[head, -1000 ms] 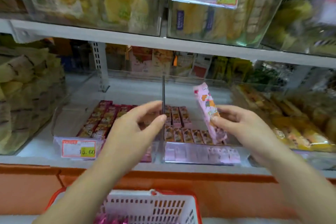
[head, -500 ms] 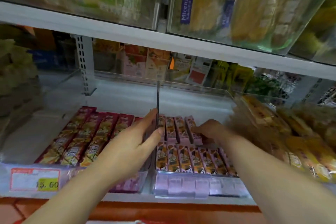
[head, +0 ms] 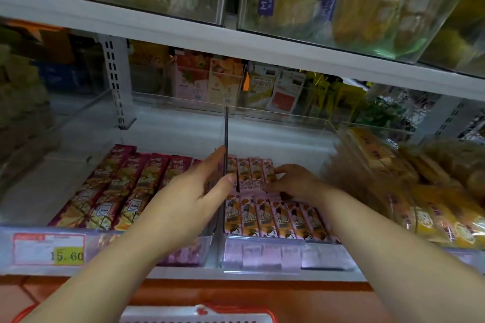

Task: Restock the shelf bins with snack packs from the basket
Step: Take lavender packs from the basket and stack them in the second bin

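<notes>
My right hand (head: 296, 183) is inside the right clear bin (head: 262, 257). Its thumb and fingers pinch a pink snack pack (head: 269, 173) that lies at the right end of the bin's back row (head: 246, 170). In front of it is a fuller row of the same pink packs (head: 273, 220). My left hand (head: 189, 196) holds the upright clear divider (head: 226, 126) between the two bins, fingers on its left side and thumb on its right. The left bin holds long dark red packs (head: 126, 186). Only the red-and-white rim of the basket (head: 199, 315) shows, at the bottom edge.
A price tag reading 15.60 (head: 48, 249) is on the left bin's front. Yellow snack bags (head: 433, 204) fill the bin to the right. The white upper shelf (head: 157, 31) hangs close above, with clear bins on it. Bare shelf floor lies behind both rows.
My right hand carried the pink pack from mid-air down into the right bin's back row. The view moved in closer and the basket dropped almost out of frame. My left hand stayed on the divider.
</notes>
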